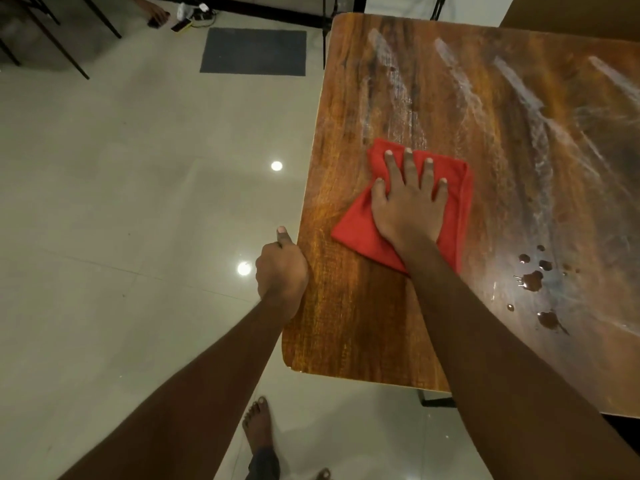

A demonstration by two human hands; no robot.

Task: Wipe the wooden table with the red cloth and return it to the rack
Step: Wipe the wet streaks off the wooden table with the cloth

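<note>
Red cloth [360, 226], folded, flat on the wooden counter [450, 109] near its left edge, roughly midway along that edge. Pressed from above by the right hand [408, 206]: palm down, grip open, 4 fingers [408, 168] spread forward and thumb out to the left, all lying on the fabric without pinching it. Cloth showing on every side of the hand, most of it to the left and at the far right edge.

Left hand [281, 268] at the left edge of the counter, curled into a closed grip against the rim, thumb pointing forward; whether the fingers wrap under the edge cannot be told.

Pale streaks [391, 81] across the far surface of the counter, running diagonally. Cluster of dark droplets [533, 277] to the right of the cloth, apart from it, just beside the right forearm.

Below the near edge: bare foot [258, 424] on the pale tiled floor [121, 202], with 2 bright light reflections [276, 165] to the left of the counter. Farther off: dark mat [252, 51], chair legs [69, 46] at top left, another person's hand [156, 13] near a phone [180, 26] on the floor.
</note>
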